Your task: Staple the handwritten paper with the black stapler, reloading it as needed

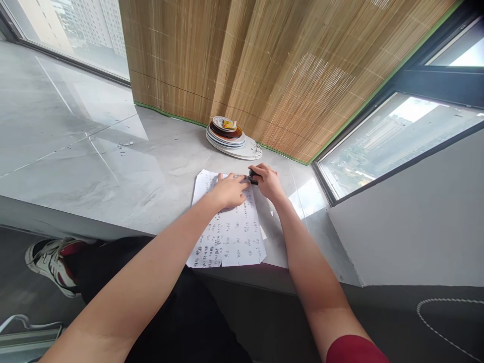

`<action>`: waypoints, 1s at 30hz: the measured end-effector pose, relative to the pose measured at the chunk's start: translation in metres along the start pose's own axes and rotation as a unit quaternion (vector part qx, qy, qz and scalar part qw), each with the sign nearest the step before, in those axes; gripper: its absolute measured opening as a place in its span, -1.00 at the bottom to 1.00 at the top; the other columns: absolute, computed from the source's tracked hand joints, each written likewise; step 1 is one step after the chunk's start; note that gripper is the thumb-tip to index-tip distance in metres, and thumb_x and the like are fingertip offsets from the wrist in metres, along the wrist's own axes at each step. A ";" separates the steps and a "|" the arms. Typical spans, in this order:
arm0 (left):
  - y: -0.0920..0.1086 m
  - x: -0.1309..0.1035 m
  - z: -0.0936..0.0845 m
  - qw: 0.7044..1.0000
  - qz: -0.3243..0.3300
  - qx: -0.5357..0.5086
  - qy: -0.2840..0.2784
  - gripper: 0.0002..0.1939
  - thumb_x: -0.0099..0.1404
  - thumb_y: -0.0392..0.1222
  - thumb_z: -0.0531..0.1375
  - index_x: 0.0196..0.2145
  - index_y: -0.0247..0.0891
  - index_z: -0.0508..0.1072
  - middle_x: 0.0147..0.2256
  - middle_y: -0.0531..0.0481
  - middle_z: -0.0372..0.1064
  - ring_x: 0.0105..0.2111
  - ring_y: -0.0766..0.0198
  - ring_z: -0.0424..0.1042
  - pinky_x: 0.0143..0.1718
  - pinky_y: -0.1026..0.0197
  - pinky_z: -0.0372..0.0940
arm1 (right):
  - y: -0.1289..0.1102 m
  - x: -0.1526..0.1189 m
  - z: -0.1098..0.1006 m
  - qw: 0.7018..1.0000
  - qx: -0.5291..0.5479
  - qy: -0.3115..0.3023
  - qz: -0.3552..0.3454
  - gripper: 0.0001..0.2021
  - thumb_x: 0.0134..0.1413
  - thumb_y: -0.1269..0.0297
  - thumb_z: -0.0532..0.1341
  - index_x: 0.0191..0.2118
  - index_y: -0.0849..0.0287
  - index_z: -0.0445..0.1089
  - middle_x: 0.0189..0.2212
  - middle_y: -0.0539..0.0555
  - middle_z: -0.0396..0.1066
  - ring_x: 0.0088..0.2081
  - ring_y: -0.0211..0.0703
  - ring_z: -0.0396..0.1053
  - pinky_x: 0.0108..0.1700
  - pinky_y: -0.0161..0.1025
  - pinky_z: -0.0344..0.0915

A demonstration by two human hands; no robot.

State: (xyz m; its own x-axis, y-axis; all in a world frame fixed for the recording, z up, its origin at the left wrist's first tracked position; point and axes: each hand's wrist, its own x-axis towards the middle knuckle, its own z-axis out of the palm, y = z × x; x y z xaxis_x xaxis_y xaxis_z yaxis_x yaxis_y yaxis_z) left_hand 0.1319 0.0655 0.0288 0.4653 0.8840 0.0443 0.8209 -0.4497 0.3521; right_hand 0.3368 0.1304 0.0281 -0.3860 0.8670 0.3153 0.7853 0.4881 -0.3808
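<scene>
White sheets of paper [242, 242] covered in handwriting lie on the grey marble-patterned ledge, their near edge at the ledge's front. My left hand [230, 191] rests on the upper part of the paper, fingers spread. At the paper's top right corner, my right hand [267, 180] is closed round a small black tool [254, 180] that looks like a stapler or punch. The tool's left end meets the corner of the paper, close to my left fingertips. My right palm and fingers hide part of it.
Behind the paper stands a stack of plates [227, 141] with a small yellow item [228, 124] on top. A bamboo blind [242, 60] hangs behind. Small scraps [124, 145] lie on the left of the ledge. Windows flank the blind.
</scene>
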 end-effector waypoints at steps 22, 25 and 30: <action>-0.001 0.002 0.002 1.000 -0.001 -0.020 0.003 -0.47 0.50 -0.22 0.18 0.36 0.05 0.53 0.53 -0.11 0.20 0.47 -0.35 0.14 0.49 -0.65 -0.13 | -0.003 0.003 0.007 0.998 -0.058 -0.014 0.001 -0.56 0.35 0.41 0.08 0.11 -0.03 0.63 0.06 0.22 0.56 0.13 0.24 0.37 0.24 0.22 0.15; 0.001 0.000 -0.001 1.000 -0.011 0.001 -0.014 -0.43 0.53 -0.21 0.15 0.43 0.04 0.47 0.56 -0.10 0.13 0.50 -0.32 0.11 0.51 -0.61 -0.10 | -0.011 0.002 0.010 0.994 -0.109 -0.028 -0.006 -0.58 0.36 0.45 0.06 0.03 -0.02 0.63 0.04 0.21 0.55 0.11 0.21 0.35 0.30 0.26 0.08; 0.004 -0.002 -0.005 0.999 -0.017 0.039 -0.032 -0.42 0.57 -0.21 0.08 0.48 -0.03 0.41 0.60 -0.14 0.03 0.53 -0.25 0.07 0.51 -0.58 -0.06 | -0.018 -0.003 0.012 0.985 -0.170 -0.022 0.004 -0.55 0.40 0.48 0.04 0.15 0.00 0.58 0.09 0.22 0.54 0.15 0.23 0.36 0.33 0.27 0.11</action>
State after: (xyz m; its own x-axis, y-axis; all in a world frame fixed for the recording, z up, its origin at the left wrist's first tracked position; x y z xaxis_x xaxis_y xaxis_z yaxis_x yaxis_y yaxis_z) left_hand 0.1328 0.0622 0.0349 0.4540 0.8906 -0.0271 0.8593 -0.4296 0.2776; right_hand 0.3184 0.1199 0.0235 -0.3932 0.8778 0.2735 0.9023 0.4256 -0.0685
